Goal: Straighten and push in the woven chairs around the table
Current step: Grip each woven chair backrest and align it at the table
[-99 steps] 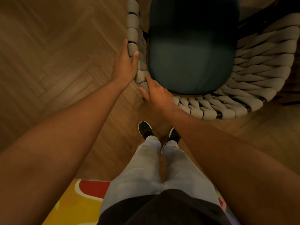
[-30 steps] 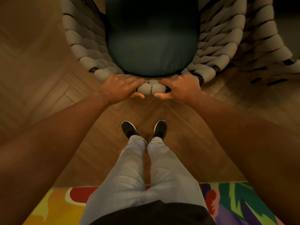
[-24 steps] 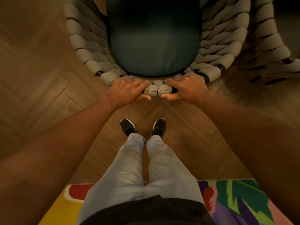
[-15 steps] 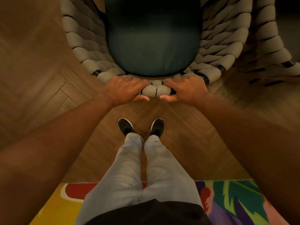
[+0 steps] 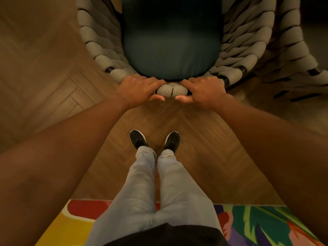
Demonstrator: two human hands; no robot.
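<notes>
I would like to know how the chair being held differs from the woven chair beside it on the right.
The held chair shows a dark teal cushion; the second chair shows only its woven back. Left hand and right hand grip the held chair's rim; nothing touches the second chair. Both share thick grey rope weave.

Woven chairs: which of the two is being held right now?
The grey rope-woven chair with the dark teal cushion, gripped at its back rim by both hands; the second woven chair at right is untouched.

We reach both arms forward, left hand [image 5: 140, 90] and right hand [image 5: 204, 91] side by side, fingers curled over, thumbs tucked beneath.
</notes>
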